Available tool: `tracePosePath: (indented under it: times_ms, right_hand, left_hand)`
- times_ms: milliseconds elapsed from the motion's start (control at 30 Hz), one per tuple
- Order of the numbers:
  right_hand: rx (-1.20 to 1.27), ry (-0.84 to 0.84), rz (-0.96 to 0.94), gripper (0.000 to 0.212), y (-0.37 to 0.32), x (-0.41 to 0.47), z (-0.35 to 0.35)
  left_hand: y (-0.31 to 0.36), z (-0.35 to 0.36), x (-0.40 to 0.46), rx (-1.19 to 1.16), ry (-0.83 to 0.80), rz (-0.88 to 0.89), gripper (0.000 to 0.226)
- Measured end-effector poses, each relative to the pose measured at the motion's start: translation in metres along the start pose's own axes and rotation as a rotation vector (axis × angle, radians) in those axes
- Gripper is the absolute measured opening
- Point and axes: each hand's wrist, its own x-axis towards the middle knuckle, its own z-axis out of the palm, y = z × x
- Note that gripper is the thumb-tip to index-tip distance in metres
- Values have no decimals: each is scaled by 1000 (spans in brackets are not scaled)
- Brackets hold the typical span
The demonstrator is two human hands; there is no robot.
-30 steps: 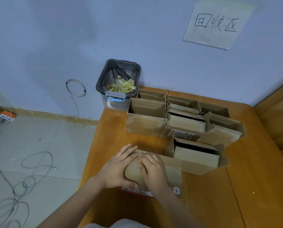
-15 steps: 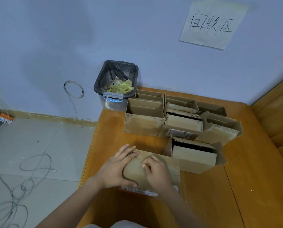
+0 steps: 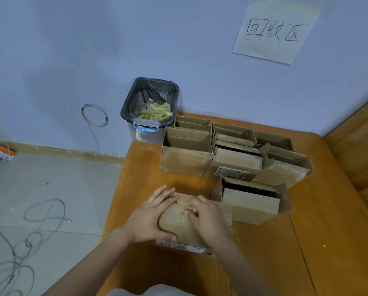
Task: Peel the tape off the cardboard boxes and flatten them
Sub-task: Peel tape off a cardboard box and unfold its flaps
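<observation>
A small closed cardboard box [image 3: 178, 228] with clear tape on its top sits on the wooden table [image 3: 285, 253] right in front of me. My left hand [image 3: 151, 216] grips its left side, fingers spread over the top and thumb along the near edge. My right hand [image 3: 204, 216] rests on the top with fingertips curled and pinching at the tape [image 3: 184, 212] near the middle. An open box [image 3: 249, 199] stands directly to the right of it.
Several open boxes [image 3: 221, 152] are packed together at the back of the table. A black-lined bin [image 3: 150, 107] with tape scraps stands by the wall at the table's far left corner. Cables [image 3: 29, 231] lie on the tiled floor to the left. A wooden panel [image 3: 358, 146] rises on the right.
My right fingers have curled in from lying flat to pinching at the tape on the box top. The left hand keeps its hold on the box.
</observation>
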Motion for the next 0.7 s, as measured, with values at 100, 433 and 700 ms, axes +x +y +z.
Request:
tracePosePath:
  times_ms: [100, 433, 700]
  right_hand:
    - [-97, 46, -133, 15, -2, -6, 7]
    - [-178, 36, -70, 25, -13, 0, 18]
    - [-93, 71, -147, 16, -4, -6, 17]
  left_hand:
    - [1, 0, -1, 22, -14, 9, 112]
    - [27, 9, 4, 366, -18, -19, 125]
    - [27, 14, 4, 382, 36, -29, 129]
